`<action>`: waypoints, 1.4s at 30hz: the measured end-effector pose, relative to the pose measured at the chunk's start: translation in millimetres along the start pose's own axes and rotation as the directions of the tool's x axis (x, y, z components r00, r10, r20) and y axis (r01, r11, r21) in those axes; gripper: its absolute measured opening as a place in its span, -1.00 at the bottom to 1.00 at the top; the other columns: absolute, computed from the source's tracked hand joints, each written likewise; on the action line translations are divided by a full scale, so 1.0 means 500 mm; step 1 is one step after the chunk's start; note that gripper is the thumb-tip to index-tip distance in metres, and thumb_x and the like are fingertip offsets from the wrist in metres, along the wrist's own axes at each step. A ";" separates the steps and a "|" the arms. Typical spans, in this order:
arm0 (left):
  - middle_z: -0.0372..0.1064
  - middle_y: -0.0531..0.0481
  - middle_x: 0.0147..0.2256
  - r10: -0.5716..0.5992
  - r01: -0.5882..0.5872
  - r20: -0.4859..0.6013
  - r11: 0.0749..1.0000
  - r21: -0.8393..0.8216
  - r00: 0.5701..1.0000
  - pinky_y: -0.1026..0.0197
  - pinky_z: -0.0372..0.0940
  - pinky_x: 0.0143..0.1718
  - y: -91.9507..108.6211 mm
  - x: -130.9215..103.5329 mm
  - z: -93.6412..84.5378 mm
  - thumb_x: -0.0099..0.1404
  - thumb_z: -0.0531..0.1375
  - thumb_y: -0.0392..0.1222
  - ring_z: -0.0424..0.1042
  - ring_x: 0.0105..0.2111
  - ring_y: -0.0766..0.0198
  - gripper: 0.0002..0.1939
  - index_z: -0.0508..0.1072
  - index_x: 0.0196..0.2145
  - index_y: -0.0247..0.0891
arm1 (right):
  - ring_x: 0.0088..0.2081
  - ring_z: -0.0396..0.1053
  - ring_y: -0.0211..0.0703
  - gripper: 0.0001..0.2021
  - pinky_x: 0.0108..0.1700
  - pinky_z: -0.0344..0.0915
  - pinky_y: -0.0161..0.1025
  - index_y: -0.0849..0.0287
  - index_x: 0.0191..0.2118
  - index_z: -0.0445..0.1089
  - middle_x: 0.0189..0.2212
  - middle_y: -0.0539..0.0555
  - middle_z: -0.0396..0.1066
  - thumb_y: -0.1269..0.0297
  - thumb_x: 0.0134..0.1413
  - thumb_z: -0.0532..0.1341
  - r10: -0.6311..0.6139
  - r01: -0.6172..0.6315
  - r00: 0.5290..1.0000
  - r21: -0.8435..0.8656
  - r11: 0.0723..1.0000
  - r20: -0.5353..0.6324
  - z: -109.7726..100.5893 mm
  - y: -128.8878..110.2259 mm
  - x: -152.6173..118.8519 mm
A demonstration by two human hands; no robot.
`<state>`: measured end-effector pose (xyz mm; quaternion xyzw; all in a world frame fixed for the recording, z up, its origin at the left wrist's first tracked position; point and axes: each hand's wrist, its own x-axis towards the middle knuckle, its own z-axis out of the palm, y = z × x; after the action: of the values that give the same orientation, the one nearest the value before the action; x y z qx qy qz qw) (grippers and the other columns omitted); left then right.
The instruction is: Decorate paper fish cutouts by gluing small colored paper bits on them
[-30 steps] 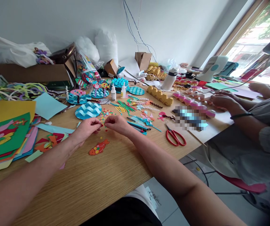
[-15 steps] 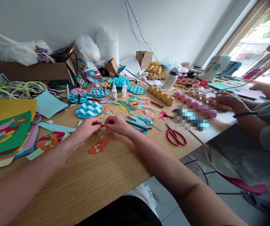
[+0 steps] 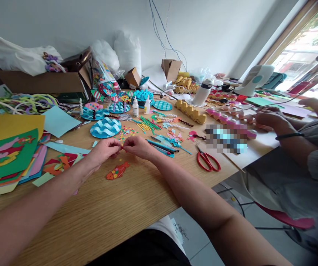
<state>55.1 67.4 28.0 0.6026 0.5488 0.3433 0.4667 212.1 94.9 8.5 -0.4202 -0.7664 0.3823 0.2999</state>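
My left hand point(image 3: 105, 150) and my right hand point(image 3: 138, 147) meet fingertip to fingertip above the wooden table. Both are pinched closed; whatever lies between the fingertips is too small to make out. Just below them an orange paper fish point(image 3: 117, 171) with colored dots lies flat on the wood. Beyond my fingers are scattered small colored paper dots point(image 3: 128, 132), and behind my left hand sits a blue disc with wavy pale strips point(image 3: 105, 128). Pencils point(image 3: 161, 147) lie right beside my right hand.
Red-handled scissors point(image 3: 208, 162) and a wooden stick point(image 3: 233, 163) lie to the right. Two glue bottles point(image 3: 135, 107) stand behind. Colored paper sheets point(image 3: 12, 155) are stacked at left. Another person's hands point(image 3: 270, 117) work at the right, near pink egg-carton strips point(image 3: 225, 119).
The whole view has shifted very slightly. My hands stay pinched together in almost the same place, and the fish lies where it was.
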 end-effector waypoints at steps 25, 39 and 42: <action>0.46 0.01 -0.37 0.364 -0.382 0.148 0.742 0.551 0.920 0.20 0.25 -0.26 -0.055 -0.152 -0.044 0.10 -0.02 -0.15 0.41 -0.34 0.14 -0.75 0.45 -0.39 -0.13 | -0.58 0.16 -0.43 -0.92 -0.53 0.06 -0.44 0.28 -0.49 0.37 -0.63 -0.09 0.26 0.46 -0.11 0.14 0.239 -0.212 0.941 -0.133 0.968 0.238 0.026 -0.081 -0.094; 0.42 -0.09 -0.32 0.461 -0.499 0.224 0.649 0.575 0.859 0.14 0.27 -0.18 -0.090 -0.148 -0.040 0.16 -0.06 -0.26 0.40 -0.27 0.12 -0.72 0.44 -0.32 -0.22 | -0.54 0.19 -0.35 -0.87 -0.50 0.03 -0.37 0.30 -0.49 0.46 -0.58 0.00 0.38 0.42 -0.10 0.16 0.237 -0.149 0.953 -0.392 0.908 0.188 0.054 -0.101 -0.100; 0.42 -0.08 -0.32 0.468 -0.509 0.237 0.629 0.588 0.851 0.14 0.27 -0.18 -0.089 -0.149 -0.040 0.17 -0.07 -0.28 0.39 -0.28 0.14 -0.72 0.43 -0.34 -0.21 | -0.53 0.20 -0.35 -0.87 -0.51 0.02 -0.38 0.30 -0.48 0.46 -0.57 0.01 0.38 0.41 -0.10 0.16 0.245 -0.147 0.951 -0.416 0.897 0.191 0.055 -0.104 -0.099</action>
<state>9.5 -3.8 0.2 0.8592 0.4322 0.2336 0.1430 192.3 23.9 30.9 -0.4987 -0.8116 0.2952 0.0739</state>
